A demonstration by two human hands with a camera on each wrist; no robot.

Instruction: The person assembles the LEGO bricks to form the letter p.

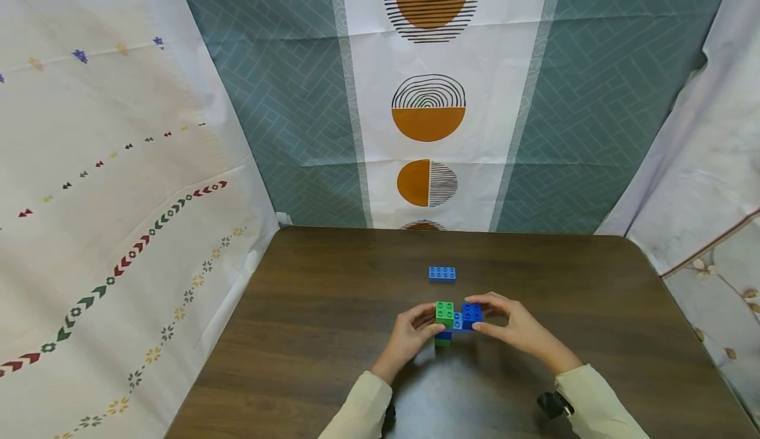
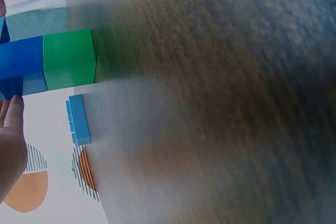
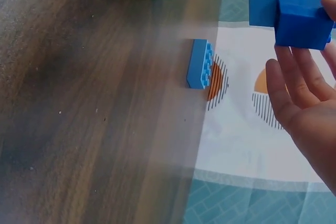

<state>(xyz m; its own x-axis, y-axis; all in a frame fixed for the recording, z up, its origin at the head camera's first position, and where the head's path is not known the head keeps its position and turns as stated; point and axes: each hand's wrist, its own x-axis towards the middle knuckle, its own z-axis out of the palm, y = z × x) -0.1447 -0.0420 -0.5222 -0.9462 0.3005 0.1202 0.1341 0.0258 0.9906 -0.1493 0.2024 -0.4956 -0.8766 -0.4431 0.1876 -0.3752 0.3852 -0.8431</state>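
Note:
A stack of toy building blocks stands on the table between the hands. Its lower part is a green block [image 2: 70, 59] with a dark blue block [image 2: 23, 61] on it. Across these lies a light blue block [image 1: 457, 321], jutting out to the right. On its left end sits another green block [image 1: 444, 312], with my left hand [image 1: 413, 329] holding it between thumb and fingers. Thumb and fingers of my right hand [image 1: 513, 327] grip a second dark blue block [image 3: 303, 17] at the jutting end, clear above the table.
Behind the stack, a loose light blue block [image 1: 442, 274] lies studs up on the brown wooden table [image 1: 320, 320]. Patterned cloths [image 1: 285, 96] hang along the table's back and sides.

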